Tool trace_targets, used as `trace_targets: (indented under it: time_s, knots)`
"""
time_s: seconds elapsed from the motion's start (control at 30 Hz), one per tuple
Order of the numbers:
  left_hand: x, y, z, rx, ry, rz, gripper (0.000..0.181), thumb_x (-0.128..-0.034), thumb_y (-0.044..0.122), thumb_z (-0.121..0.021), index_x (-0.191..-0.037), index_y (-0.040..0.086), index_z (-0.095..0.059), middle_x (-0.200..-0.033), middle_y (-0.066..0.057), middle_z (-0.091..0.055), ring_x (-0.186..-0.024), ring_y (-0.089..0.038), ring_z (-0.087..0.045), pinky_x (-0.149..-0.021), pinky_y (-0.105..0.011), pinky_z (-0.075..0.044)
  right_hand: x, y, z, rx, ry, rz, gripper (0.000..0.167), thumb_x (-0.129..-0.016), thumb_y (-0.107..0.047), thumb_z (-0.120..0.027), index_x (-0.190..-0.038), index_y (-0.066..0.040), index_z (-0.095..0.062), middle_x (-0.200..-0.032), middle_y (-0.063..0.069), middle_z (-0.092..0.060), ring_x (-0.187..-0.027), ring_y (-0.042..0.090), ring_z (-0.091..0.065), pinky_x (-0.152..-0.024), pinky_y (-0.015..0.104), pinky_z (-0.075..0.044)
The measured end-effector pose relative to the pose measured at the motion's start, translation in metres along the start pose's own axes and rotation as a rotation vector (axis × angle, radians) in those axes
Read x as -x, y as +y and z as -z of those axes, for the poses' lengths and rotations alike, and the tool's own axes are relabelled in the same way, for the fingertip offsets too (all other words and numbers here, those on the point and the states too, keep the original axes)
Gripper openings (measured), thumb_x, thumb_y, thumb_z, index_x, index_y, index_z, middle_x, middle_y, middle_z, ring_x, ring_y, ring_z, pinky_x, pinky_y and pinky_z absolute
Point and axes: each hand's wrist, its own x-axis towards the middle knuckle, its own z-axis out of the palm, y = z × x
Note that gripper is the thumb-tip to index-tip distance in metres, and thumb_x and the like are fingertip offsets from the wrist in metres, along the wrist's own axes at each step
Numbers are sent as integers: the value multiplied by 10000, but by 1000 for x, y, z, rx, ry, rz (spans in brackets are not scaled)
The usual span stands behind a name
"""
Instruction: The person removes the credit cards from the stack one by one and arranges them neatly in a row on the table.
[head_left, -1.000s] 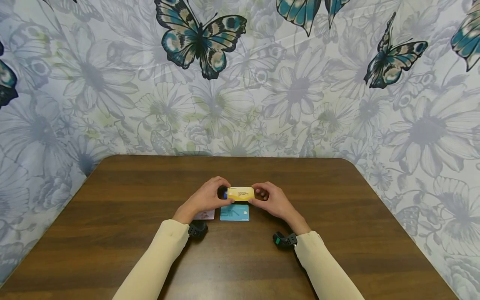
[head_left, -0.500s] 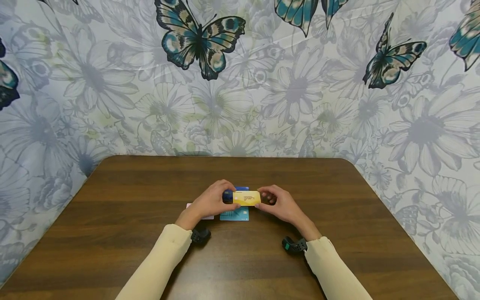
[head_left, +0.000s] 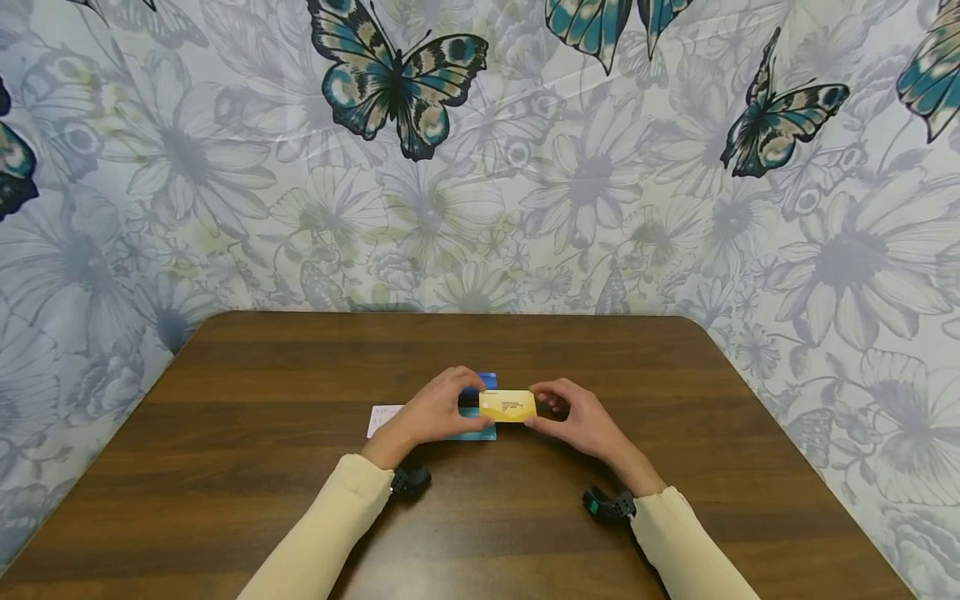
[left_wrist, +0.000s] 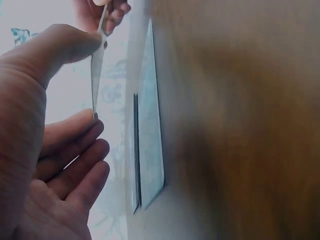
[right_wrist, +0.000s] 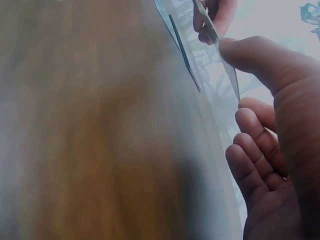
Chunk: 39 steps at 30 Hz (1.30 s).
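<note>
A yellow bank card [head_left: 507, 406] is held above the table, its printed face toward the head camera. My left hand [head_left: 437, 410] pinches its left end between thumb and fingers. At the other end my right hand [head_left: 583, 421] grips it the same way. Both wrist views show the card edge-on, thumb on one side and fingertips on the other. Beneath and behind the hands lie a light blue card [head_left: 483, 433], a dark blue card [head_left: 489, 381] and a pale pinkish card [head_left: 381, 415], each partly covered by the left hand or the yellow card.
The brown wooden table [head_left: 225, 467] has rounded far corners. Behind it hangs a cloth [head_left: 480, 208] printed with flowers and butterflies. Black bands [head_left: 609, 504] sit on both wrists.
Both hands have carried the yellow card to the right and nearer the body. More of the dark blue card and the pale pinkish card now shows; the light blue card is more covered.
</note>
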Motion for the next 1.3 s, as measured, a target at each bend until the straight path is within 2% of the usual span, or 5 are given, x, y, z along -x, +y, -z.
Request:
trace_targets:
  time_s: [0.13, 0.43, 0.67, 0.87, 1.3]
  knots:
    - [-1, 5, -5, -13, 13, -25, 475, -851, 352, -841, -1185, 52, -686, -1241, -79, -638, -1166, -256, -602, -1034, -435, -510, 7, 3, 4, 16, 9, 11, 468, -852, -346, -859, -1250, -150, -708, -1071, -13, -674, -938, 149, -615, -848, 330, -552]
    - [-2, 18, -16, -6, -9, 2, 481, -853, 381, -831, -1193, 72, -689, -1260, -84, -644, -1199, -269, -606, -1042, -441, -504, 21, 9, 13, 32, 4, 36, 451, -860, -338, -853, -1240, -141, -710, -1065, -13, -669, -933, 141, -608, -843, 324, -549]
    - [-4, 26, -22, -2, -3, -20, 469, -836, 358, -848, -1158, 51, -701, -1221, -89, -659, -1195, -280, -604, -1039, -451, -501, 27, 14, 19, 30, 3, 38, 443, -838, -321, -873, -1219, -155, -720, -1039, -40, -662, -923, 127, -615, -843, 299, -551]
    - [-8, 30, -29, -7, -37, -18, 473, -849, 384, -835, -1164, 58, -702, -1220, -76, -658, -1179, -254, -604, -1038, -423, -503, 32, 20, 24, 36, -4, 48, 442, -830, -316, -879, -1214, -167, -719, -1047, -46, -660, -942, 123, -619, -863, 305, -555]
    - [-19, 32, -42, -109, -36, -71, 470, -841, 402, -832, -1112, 39, -709, -1171, -68, -681, -1132, -238, -634, -1015, -394, -514, 33, 33, 31, 79, -13, 63, 434, -827, -346, -877, -1202, -186, -728, -1054, -85, -656, -958, 111, -609, -880, 321, -544]
